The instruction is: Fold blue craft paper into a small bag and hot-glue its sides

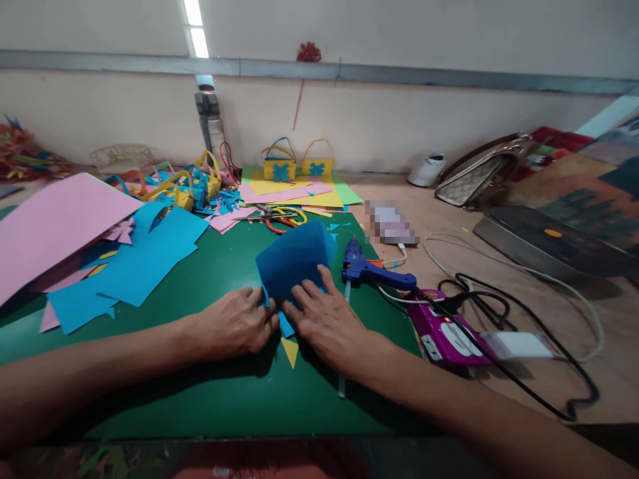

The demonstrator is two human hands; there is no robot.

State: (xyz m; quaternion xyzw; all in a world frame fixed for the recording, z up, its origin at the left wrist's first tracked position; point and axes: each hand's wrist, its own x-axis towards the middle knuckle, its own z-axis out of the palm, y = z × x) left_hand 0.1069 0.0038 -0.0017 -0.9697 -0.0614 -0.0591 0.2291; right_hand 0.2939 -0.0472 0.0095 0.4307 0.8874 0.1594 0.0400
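A blue sheet of craft paper (298,256) is bent upward above the green board, its lower edge between my hands. My left hand (240,322) is closed, its fingers curled in on the lower left corner of the sheet. My right hand (332,322) grips the lower right edge, with bent fingers pressing on the paper; its far side is hidden. A small blue strip (286,324) shows between the hands. Just below it lies a yellow paper triangle (290,352). Right of the sheet rests a blue glue gun (372,269), a glue stick trailing from its underside.
Blue paper sheets (144,263) and a pink sheet (64,226) cover the left. Scissors (274,216) lie behind my hands, near paper scraps. Small yellow paper bags (279,169) stand by the wall. A purple power strip (452,336), cables and a phone (392,223) are at right.
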